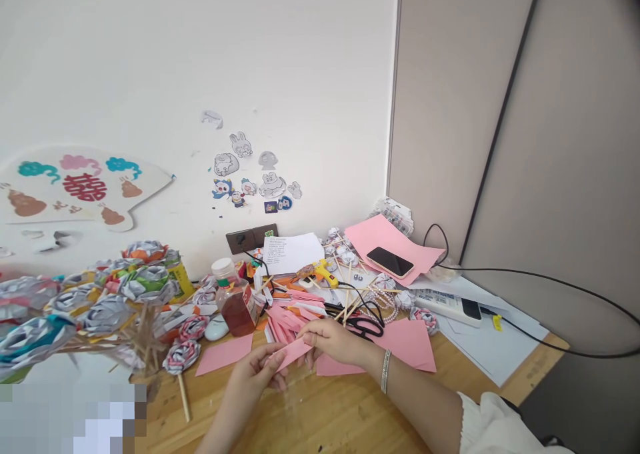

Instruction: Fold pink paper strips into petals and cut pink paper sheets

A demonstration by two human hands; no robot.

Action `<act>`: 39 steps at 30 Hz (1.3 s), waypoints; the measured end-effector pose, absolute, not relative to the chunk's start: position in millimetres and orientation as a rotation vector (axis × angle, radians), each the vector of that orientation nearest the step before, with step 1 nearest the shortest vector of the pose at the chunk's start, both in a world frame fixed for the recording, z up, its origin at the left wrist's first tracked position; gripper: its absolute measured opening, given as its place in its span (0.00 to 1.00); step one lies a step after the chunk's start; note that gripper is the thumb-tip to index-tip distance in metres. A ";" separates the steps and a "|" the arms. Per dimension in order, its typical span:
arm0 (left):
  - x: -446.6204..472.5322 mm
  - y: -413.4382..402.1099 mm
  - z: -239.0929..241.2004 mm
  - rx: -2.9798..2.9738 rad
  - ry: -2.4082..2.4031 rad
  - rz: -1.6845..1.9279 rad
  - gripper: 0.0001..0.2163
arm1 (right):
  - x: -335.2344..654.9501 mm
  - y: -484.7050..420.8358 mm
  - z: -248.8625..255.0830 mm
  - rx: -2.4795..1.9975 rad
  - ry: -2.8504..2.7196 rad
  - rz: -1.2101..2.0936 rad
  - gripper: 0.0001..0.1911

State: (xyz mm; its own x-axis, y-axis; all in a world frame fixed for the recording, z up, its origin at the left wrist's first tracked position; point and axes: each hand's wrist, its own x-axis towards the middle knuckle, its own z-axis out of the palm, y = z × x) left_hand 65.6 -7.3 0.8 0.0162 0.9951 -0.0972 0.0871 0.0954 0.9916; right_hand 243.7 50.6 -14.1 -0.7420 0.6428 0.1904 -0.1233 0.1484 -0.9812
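Both my hands hold a small piece of pink paper [294, 353] above the front of the wooden table. My left hand [261, 367] pinches its left end between thumb and fingers. At its right end, my right hand [331, 341] grips with thumb and fingertips. Just behind them lies a heap of folded pink paper strips [284, 324]. One flat pink sheet [225, 355] rests left of my left hand, and a larger pink sheet [410, 347] lies partly under my right forearm. Black-handled scissors [367, 327] sit behind my right wrist.
Paper flowers [145, 284] crowd the left side. A bottle of reddish liquid [235, 301] stands mid-left. Behind the strips lie a yellow glue gun [326, 274] and wooden sticks. A phone [390, 262] rests on pink paper at the back right. A black cable [540, 277] runs rightward.
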 end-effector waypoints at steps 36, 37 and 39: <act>68.4 -10.4 3.6 1.256 1.287 1.012 0.19 | 232.7 46.4 -19.2 -0.702 -1.854 1.519 0.09; 68.2 -10.7 2.3 1.276 1.288 1.006 0.18 | 232.0 46.0 -19.5 -0.706 -1.852 1.516 0.09; 66.7 -10.6 -0.1 1.259 1.277 1.009 0.17 | 231.2 45.2 -19.3 -0.672 -1.815 1.566 0.10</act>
